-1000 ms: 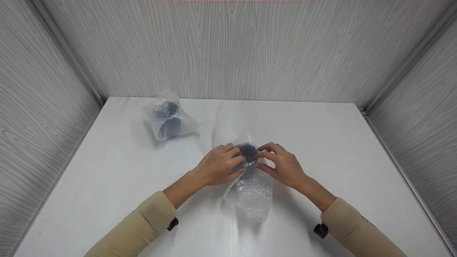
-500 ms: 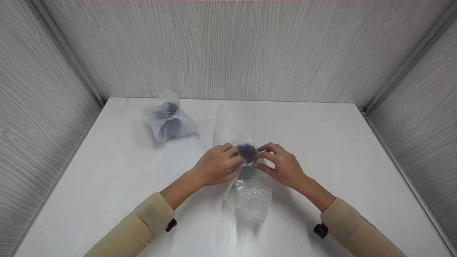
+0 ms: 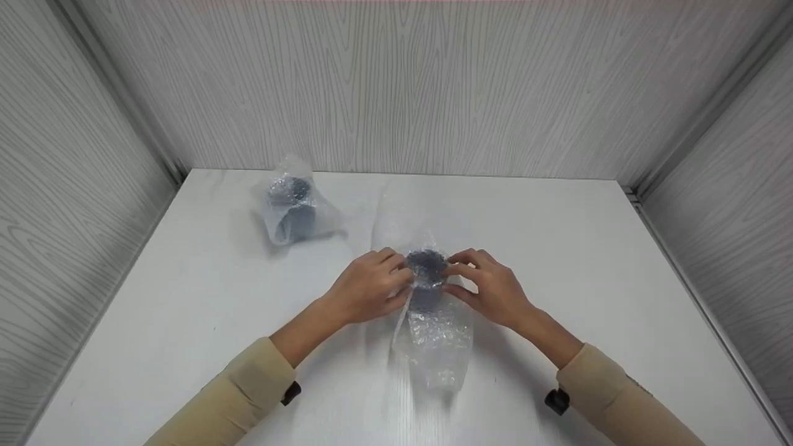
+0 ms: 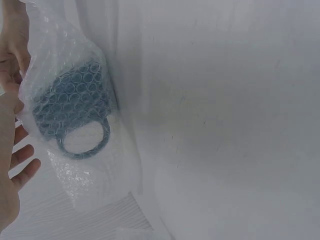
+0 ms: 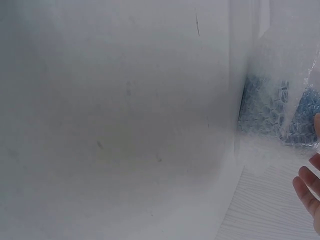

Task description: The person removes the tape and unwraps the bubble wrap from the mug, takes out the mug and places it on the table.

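Near the middle of the white bench (image 3: 186,297), both hands hold a dark blue mug wrapped in clear bubble wrap (image 3: 427,272). The left hand (image 3: 365,288) has slid slightly outward along the wrap, fingers curled on its side; the right hand (image 3: 489,285) stays pinching the top. A second bubble-wrapped dark mug (image 3: 291,207) lies toward the far left corner.

A white surface (image 3: 557,248) with faint wood grain fills the booth. Grey wood-grain panels form the back wall (image 3: 396,87), left wall (image 3: 62,186) and right wall (image 3: 731,204). Light is soft and even.
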`<action>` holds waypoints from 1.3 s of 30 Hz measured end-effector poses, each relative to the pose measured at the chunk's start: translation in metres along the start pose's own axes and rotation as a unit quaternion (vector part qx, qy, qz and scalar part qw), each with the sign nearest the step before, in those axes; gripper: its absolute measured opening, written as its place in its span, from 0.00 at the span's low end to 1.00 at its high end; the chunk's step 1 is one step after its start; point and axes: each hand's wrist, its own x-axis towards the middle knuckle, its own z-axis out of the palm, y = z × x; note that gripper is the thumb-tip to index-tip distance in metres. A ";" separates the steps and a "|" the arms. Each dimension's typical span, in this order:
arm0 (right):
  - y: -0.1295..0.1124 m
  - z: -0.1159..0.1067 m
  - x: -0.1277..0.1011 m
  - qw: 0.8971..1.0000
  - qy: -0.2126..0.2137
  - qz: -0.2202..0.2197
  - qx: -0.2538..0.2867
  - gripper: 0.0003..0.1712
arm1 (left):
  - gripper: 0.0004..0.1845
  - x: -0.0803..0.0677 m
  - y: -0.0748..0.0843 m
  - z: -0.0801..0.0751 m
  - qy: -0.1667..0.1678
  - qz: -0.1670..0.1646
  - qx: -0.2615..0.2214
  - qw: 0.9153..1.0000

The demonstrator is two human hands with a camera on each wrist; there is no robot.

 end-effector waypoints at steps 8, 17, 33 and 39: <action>0.000 -0.001 0.000 1.000 0.004 -0.001 -0.003 0.11 | 0.05 -0.006 -0.004 -0.006 0.015 -0.009 -0.007 1.000; 0.000 0.001 0.000 1.000 0.001 0.000 -0.003 0.11 | 0.06 -0.018 -0.008 -0.011 0.027 -0.020 -0.010 0.999; 0.000 -0.001 0.001 1.000 -0.003 0.007 0.000 0.12 | 0.07 -0.042 -0.018 -0.019 0.016 -0.053 -0.003 0.998; 0.000 -0.001 0.001 1.000 0.004 0.002 0.008 0.11 | 0.07 -0.052 -0.021 -0.021 0.003 -0.066 0.004 0.998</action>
